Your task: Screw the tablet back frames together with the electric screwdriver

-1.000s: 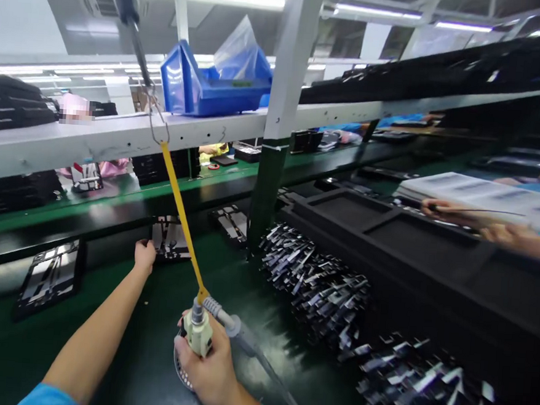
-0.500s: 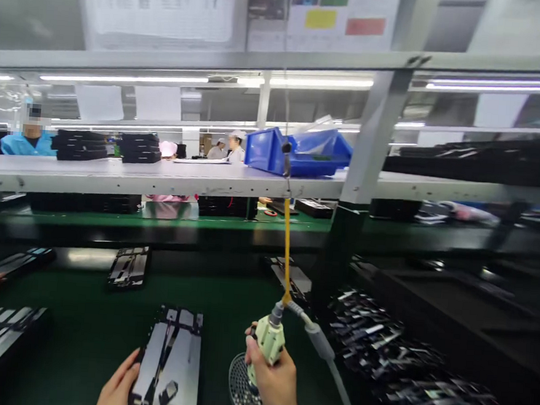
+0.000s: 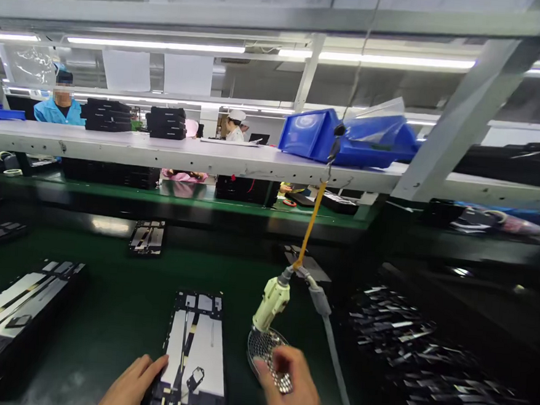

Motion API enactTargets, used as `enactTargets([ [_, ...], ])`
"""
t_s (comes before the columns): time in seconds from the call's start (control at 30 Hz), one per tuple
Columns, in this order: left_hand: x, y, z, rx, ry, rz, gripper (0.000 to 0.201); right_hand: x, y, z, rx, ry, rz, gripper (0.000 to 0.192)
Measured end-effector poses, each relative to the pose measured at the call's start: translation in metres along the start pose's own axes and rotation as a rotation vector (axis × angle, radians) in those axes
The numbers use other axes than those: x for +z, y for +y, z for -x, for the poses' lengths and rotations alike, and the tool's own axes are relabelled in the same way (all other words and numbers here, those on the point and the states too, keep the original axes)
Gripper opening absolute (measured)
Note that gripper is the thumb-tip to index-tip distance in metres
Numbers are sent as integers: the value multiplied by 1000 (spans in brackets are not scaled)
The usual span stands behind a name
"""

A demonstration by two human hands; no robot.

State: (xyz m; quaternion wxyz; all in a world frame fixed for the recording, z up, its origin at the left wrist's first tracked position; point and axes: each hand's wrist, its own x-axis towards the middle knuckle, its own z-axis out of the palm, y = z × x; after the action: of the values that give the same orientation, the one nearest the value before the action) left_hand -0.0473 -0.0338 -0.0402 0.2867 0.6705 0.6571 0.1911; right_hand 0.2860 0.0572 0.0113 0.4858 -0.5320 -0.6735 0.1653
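A flat device chassis [image 3: 197,358] with silver panels and a black frame lies in front of me. The stretched fingers of my left hand [image 3: 132,384] rest against its left edge; the hand is open and its thumb does not show. My right hand [image 3: 291,389], a little blurred, is over a round dish [image 3: 260,344] of small shiny pieces. Its thumb and curled fingers stand apart, and I see nothing between them. Just above the dish, a pale green electric screwdriver [image 3: 272,301] hangs tilted from a yellow strap [image 3: 314,221], its tip hidden by the dish area.
Another chassis [image 3: 21,315] lies at left, with a smaller-looking one [image 3: 147,238] farther back. At right is a blurred heap of small metal-and-black parts [image 3: 395,322]. A grey cable [image 3: 334,349] runs down beside the dish. A shelf [image 3: 236,154] holds blue bins [image 3: 309,134]; co-workers sit beyond.
My right hand has let go of the screwdriver and moved down to the dish. The screwdriver now hangs free. My left hand stays at the chassis edge, and the view has shifted.
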Motion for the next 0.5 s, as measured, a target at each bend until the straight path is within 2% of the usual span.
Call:
enactTargets([
  [0.03,-2,1,3,13,-4,-12,90,1,-3,15,22,-202,22,33],
  [0.1,-7,4,9,59,1,-24,87,2,-13,38,71,-594,67,50],
  [0.13,-10,5,11,88,7,-25,83,3,-20,45,78,-728,90,60],
  [0.17,-13,6,14,118,9,-22,79,5,-28,48,75,-788,116,66],
  [0.27,-24,10,15,163,1,-23,69,11,-43,40,113,-809,181,58],
  [0.33,-34,17,12,185,16,-42,70,14,-44,33,114,-810,155,53],
  [0.4,-42,31,9,236,70,-95,64,14,-37,33,113,-820,73,55],
  [0.47,-48,50,4,327,118,-202,48,13,-19,41,135,-813,-27,58],
  [0.5,-50,59,-1,391,74,-270,47,13,-6,44,155,-775,-66,58],
])
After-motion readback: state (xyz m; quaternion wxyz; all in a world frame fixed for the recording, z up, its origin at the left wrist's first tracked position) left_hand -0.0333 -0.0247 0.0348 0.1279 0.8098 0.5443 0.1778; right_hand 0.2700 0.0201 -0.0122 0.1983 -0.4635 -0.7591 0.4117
